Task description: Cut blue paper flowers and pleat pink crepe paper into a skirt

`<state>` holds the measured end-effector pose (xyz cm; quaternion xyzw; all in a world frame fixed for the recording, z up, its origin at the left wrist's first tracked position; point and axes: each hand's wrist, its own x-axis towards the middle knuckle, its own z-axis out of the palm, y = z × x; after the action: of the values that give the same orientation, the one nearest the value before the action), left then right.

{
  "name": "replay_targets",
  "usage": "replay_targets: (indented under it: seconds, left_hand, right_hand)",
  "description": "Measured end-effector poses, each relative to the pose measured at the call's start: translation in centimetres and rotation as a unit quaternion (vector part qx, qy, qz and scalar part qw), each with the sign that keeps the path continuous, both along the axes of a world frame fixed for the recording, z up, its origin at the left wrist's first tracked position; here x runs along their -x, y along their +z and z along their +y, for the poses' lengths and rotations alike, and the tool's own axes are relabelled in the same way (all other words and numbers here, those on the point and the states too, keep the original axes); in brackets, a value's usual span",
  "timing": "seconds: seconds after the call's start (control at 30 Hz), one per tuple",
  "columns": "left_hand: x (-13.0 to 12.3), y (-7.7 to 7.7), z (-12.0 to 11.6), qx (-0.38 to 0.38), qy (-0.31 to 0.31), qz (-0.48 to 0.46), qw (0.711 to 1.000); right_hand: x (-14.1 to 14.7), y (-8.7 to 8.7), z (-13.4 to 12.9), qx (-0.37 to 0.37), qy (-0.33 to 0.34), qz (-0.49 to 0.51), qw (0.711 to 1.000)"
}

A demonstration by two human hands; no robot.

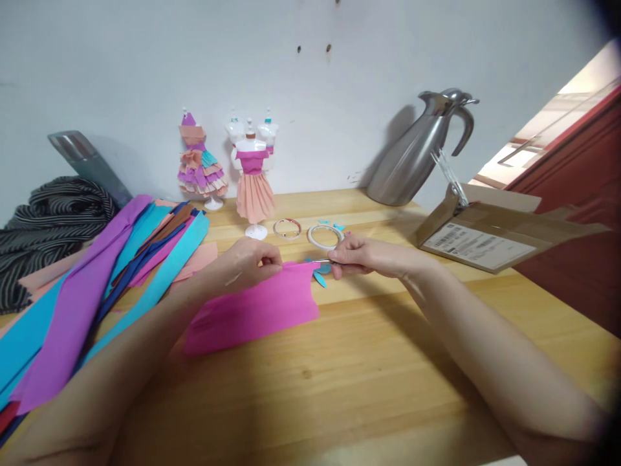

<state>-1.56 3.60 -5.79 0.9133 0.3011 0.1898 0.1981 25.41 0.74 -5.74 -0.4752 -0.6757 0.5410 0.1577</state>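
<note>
My left hand [252, 262] is closed on the top edge of a bright pink sheet of crepe paper [262, 304], which hangs down over the wooden table. Between the fingers of my right hand [356, 255] is a thin, shiny metal tool [321, 261], perhaps tweezers or small scissors. Its tip lies at the top right corner of the pink sheet; whether it grips the paper I cannot tell. Just behind the tool are blue paper petals [319, 278] and a roll of white tape [313, 236]. A second thin ring of tape [287, 237] lies farther left.
Coloured paper strips [80, 310] cover the table's left side beside a striped cloth [58, 207]. Small dress forms, one in a pink and peach dress [255, 194] and one in a ruffled dress [201, 171], stand behind. A steel jug [412, 149] and an opened cardboard box [485, 233] are right.
</note>
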Motion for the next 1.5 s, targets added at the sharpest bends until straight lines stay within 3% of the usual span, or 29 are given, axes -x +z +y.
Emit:
replay_targets:
  seconds: [0.77, 1.17, 1.5]
  left_hand:
    - [-0.6, 0.1, -0.7, -0.067, -0.032, 0.053, 0.996]
    - [-0.8, 1.4, -1.5, -0.049, -0.022, 0.106, 0.993]
    - [-0.8, 1.1, -1.5, -0.054, -0.049, 0.079, 0.994]
  right_hand:
    - [1.9, 0.7, -0.9, -0.055, 0.012, -0.099, 0.993]
    - [1.7, 0.2, -0.8, -0.063, 0.034, -0.078, 0.994]
    - [1.7, -0.2, -0.7, -0.029, 0.025, -0.06, 0.997]
